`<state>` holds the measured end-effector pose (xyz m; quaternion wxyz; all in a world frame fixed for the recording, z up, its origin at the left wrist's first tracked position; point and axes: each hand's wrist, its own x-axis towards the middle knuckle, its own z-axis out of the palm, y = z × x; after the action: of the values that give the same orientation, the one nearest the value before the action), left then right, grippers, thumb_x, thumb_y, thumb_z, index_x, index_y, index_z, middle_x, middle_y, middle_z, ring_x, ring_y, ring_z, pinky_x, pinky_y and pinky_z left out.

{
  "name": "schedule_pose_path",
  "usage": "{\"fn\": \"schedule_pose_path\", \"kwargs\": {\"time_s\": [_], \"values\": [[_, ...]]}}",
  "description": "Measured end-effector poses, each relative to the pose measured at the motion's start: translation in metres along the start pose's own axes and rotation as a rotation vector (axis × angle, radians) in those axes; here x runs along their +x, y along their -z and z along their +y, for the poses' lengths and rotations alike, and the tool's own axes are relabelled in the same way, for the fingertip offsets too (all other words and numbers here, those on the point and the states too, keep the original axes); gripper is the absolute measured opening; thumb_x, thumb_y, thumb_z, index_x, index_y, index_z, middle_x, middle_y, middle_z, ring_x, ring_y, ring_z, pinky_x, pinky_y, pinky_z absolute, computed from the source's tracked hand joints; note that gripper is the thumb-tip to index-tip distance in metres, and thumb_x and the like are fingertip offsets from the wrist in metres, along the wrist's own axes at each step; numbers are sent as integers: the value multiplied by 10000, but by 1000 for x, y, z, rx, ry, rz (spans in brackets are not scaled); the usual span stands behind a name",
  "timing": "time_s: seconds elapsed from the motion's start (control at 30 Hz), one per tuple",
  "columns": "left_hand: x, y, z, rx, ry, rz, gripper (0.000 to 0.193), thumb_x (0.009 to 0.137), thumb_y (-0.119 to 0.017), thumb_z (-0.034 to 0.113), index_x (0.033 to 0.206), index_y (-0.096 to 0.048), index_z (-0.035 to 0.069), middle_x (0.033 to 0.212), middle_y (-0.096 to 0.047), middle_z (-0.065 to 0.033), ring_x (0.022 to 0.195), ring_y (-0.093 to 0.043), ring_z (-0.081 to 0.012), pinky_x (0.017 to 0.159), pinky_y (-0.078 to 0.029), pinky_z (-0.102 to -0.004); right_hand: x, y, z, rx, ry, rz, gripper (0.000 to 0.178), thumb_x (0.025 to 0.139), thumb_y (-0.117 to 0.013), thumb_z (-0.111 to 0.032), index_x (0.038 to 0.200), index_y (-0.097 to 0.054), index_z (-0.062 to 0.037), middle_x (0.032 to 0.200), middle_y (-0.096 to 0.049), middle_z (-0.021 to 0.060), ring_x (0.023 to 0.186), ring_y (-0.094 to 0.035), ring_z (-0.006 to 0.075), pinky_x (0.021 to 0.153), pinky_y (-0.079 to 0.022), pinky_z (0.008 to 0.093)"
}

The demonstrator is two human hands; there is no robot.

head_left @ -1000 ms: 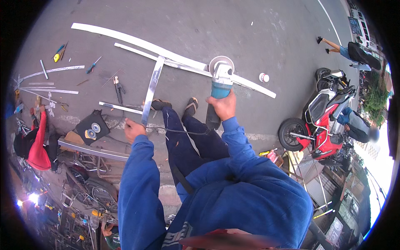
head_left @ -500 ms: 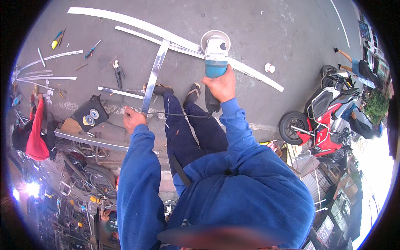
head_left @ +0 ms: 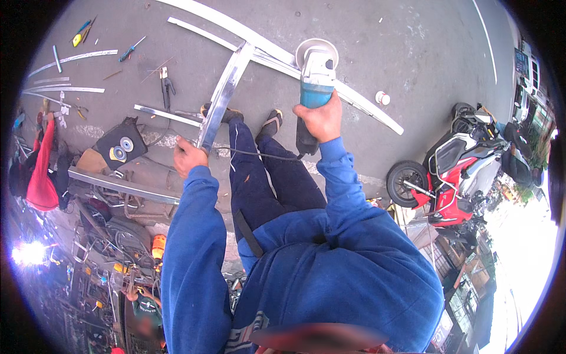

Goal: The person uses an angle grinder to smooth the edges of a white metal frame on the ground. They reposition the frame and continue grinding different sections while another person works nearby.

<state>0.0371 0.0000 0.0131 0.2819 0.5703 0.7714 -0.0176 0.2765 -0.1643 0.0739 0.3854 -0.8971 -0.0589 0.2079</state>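
In my right hand is a teal and silver angle grinder, its fingers wrapped round the body. The grinder's pale round disc points away from me, over the long metal strips on the ground. My left hand grips the near end of a shiny metal bar. The far end of that bar meets or overlaps the long strips; whether they are joined I cannot tell. A dark cord runs from the grinder across my legs toward the left.
Left on the ground lie an electrode holder, a screwdriver, a short metal strip and discs on a dark cloth-like piece. A red-sleeved person works at far left. A red motorcycle stands right, beyond a white tub.
The metal bar has tilted in my left hand, showing more of its side, and its far end sits farther right. The grinder has shifted slightly right and away. The whole view has shifted a little.
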Motion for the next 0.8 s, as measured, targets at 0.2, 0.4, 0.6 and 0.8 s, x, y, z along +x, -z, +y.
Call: {"fn": "schedule_pose_path", "kwargs": {"time_s": [0.2, 0.4, 0.6, 0.8], "values": [[1, -3, -3, 23, 30, 27, 605, 941, -353, 541, 1082, -688, 57, 1043, -663, -231, 1005, -588, -445, 875, -431, -505, 3, 1, 12, -40, -6, 3, 602, 551, -796, -157, 1063, -555, 48, 922, -661, 136, 809, -642, 215, 744, -524, 349], [-3, -2, 1, 24, 27, 59, 587, 935, -367, 514, 998, -702, 37, 958, -672, -238, 935, -601, -456, 825, -433, -515, 3, 1, 3, -19, -86, -103, 642, 569, -790, -124, 1146, -554, 29, 1034, -668, 203, 964, -661, 318, 854, -510, 410], [2, -4, -5, 17, -24, 42, 603, 938, -363, 506, 975, -695, 5, 922, -669, -252, 920, -600, -465, 807, -433, -528, 6, 1, 5, 34, -57, -30, 612, 546, -797, -146, 1075, -553, 41, 933, -654, 129, 826, -631, 211, 752, -519, 343], [0, -2, -1, 24, -36, 66, 603, 935, -369, 502, 954, -694, -5, 877, -668, -258, 878, -612, -463, 794, -436, -526, 4, -1, 9, -55, -24, -82, 643, 556, -795, -143, 1128, -558, 31, 1036, -667, 204, 962, -661, 300, 851, -511, 399]]}}
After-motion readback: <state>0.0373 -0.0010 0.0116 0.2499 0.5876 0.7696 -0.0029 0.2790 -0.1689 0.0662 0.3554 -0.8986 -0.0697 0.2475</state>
